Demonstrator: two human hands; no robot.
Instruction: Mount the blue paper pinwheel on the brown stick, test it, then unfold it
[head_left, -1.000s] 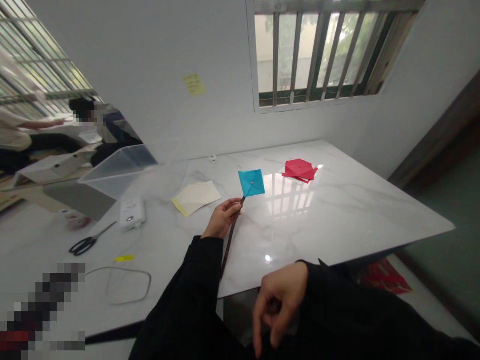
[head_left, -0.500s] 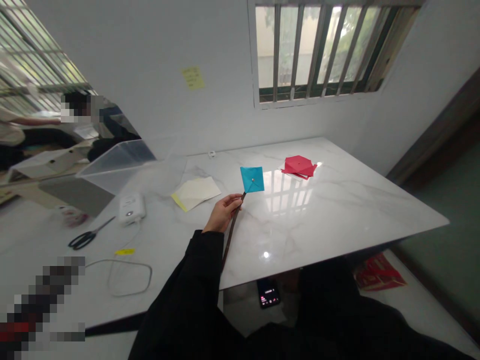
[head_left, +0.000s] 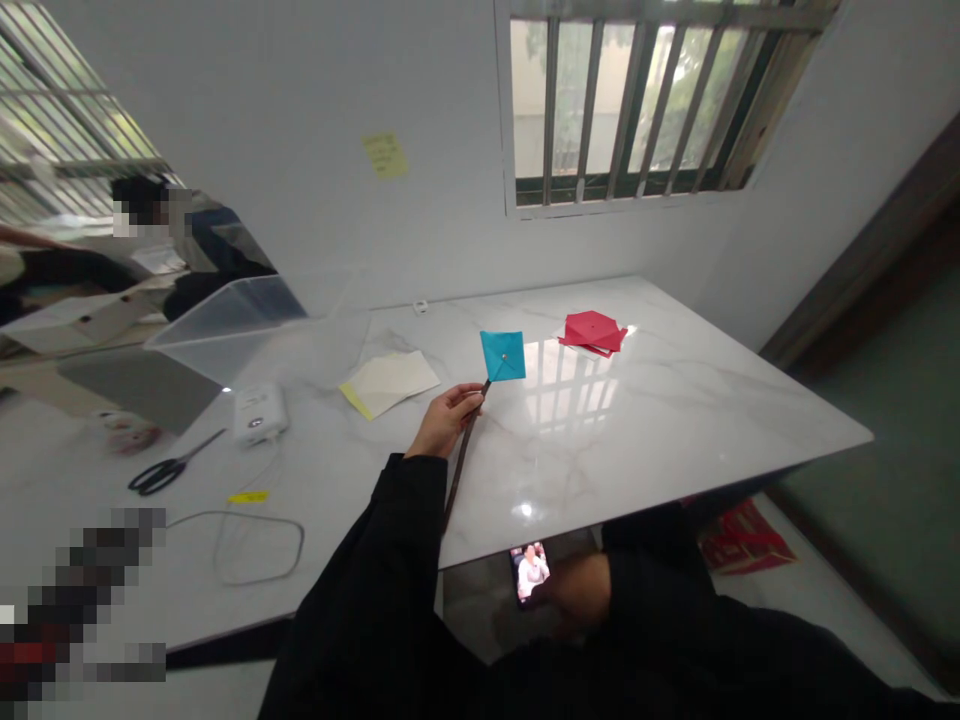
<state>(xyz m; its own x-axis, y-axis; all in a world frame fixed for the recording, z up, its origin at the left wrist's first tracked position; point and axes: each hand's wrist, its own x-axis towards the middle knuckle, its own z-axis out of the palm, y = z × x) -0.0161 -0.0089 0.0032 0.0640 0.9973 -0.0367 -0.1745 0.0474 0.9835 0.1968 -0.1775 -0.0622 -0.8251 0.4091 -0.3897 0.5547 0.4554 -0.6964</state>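
Note:
My left hand is closed on the dark stick of a blue paper pinwheel. The pinwheel's folded square head, with a pin at its centre, stands just above the fingertips. The stick slants down past my wrist to the table's front edge. Below that edge, in shadow, my right hand reaches across the lower part of a phone with a lit screen. Its fingers are dark and blurred, so their grip does not show.
On the marble-look table lie red folded paper, cream paper sheets, black-handled scissors, a white device with a cable and a clear plastic box. A person sits at the far left.
My right hand has moved left onto the phone, and the screen has switched from a dark display to a bright picture. The left hand keeps holding the pinwheel almost in place.

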